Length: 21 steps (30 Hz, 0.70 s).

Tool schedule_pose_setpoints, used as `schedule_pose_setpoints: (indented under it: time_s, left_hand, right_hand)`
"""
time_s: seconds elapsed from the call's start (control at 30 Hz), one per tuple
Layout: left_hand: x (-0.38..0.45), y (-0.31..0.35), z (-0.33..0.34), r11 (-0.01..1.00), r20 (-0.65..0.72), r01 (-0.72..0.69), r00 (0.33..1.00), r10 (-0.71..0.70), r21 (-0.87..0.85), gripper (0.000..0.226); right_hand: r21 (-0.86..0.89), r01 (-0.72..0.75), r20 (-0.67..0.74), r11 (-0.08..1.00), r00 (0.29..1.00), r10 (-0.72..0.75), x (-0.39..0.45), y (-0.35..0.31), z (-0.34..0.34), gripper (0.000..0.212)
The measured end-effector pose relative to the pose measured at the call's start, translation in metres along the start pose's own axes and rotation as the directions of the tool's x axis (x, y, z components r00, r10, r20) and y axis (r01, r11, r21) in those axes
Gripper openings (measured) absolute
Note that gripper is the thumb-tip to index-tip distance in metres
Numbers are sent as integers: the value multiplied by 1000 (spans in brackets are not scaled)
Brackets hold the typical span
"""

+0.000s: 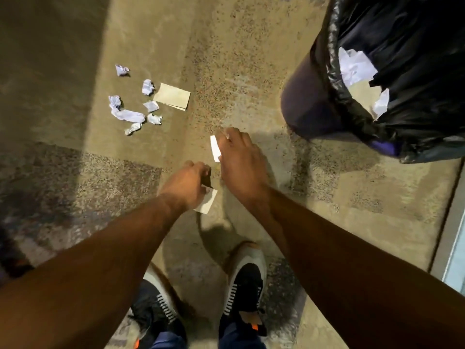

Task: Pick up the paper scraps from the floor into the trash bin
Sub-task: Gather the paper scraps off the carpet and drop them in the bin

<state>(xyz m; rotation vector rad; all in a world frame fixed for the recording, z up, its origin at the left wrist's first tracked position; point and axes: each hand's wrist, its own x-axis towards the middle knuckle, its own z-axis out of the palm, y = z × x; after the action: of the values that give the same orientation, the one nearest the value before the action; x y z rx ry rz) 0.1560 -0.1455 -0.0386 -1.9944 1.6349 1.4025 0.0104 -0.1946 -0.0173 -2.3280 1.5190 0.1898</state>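
Standing at the far right, the trash bin is lined with a black bag folded over its rim, and white paper already lies inside, so it is placed within a short swing of both arms; its right side and far edge are cut off by the frame. On the carpeted floor, to the far left, a cluster of crumpled paper scraps lies beside a flat tan sheet, well apart from the bin and not yet gathered. Nearer, the right hand curls its fingers over a white scrap, apparently pinching it, though the fingertips are hidden behind the knuckles. The left hand grips another white piece at its near edge; whether either piece has left the floor I cannot tell. Two shoes show at the near edge.
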Motion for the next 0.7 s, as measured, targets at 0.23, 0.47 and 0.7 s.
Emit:
schedule_pose_setpoints:
  time_s: [0.23, 0.47, 0.7]
  left_hand:
    - [8, -20, 54, 996, -37, 27, 999, -24, 82, 72]
    - [14, -21, 70, 983, -118, 5, 993, 17, 185, 84]
    - [14, -26, 69, 1000, -146, -8, 989, 12, 28, 63]
  right_hand:
    - [38, -174, 185, 984, 969, 164, 16, -15, 61, 75]
    - [-52, -154, 146, 987, 976, 160, 20, -16, 81, 68]
    - [112, -130, 135, 985, 984, 115, 14, -18, 73, 37]
